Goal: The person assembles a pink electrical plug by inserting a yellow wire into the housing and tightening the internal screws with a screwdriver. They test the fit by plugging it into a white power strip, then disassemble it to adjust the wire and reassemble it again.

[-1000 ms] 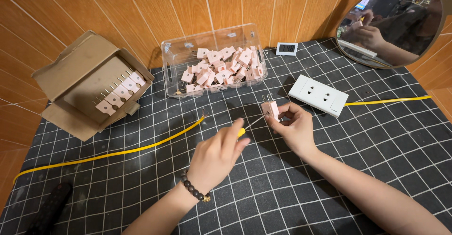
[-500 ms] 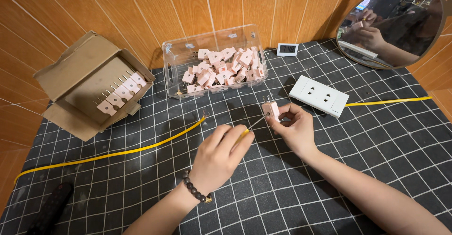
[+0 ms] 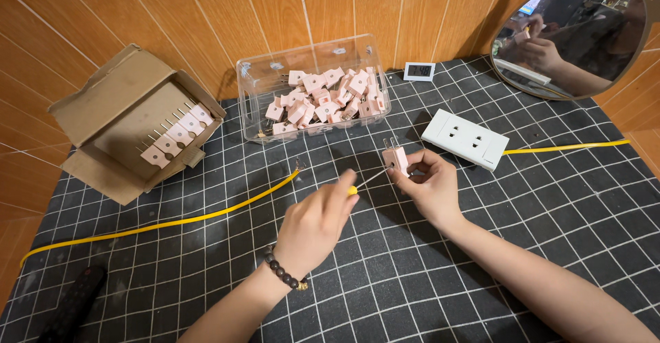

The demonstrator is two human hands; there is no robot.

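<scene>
1. Head view: right hand (image 3: 430,185) pinches a small pink plug (image 3: 395,159) between thumb and fingers, prongs pointing up, held just above the bench (image 3: 481,247).
2. Left hand (image 3: 316,223) is closed around a screwdriver (image 3: 368,179); only a bit of the yellow handle shows at the fingertips. Metal shaft runs right, tip touching the side of the plug.
3. Both grips are clenched, each grasping its item. Beaded bracelet (image 3: 285,274) on the left wrist.
4. Bench is covered by a black mat with a white grid.
5. Clear plastic tub (image 3: 258,85) full of more pink plugs sits behind the hands, against the wooden wall.
6. Cardboard box (image 3: 103,102) at far left, open, with a row of plugs lined up inside.
7. White power strip (image 3: 466,139) lies just right of the plug, its yellow cable (image 3: 570,148) running off right.
8. Second yellow cable (image 3: 172,223) crosses the mat at left.
9. Small digital display (image 3: 419,71) and round mirror (image 3: 574,34) stand at the back right.
</scene>
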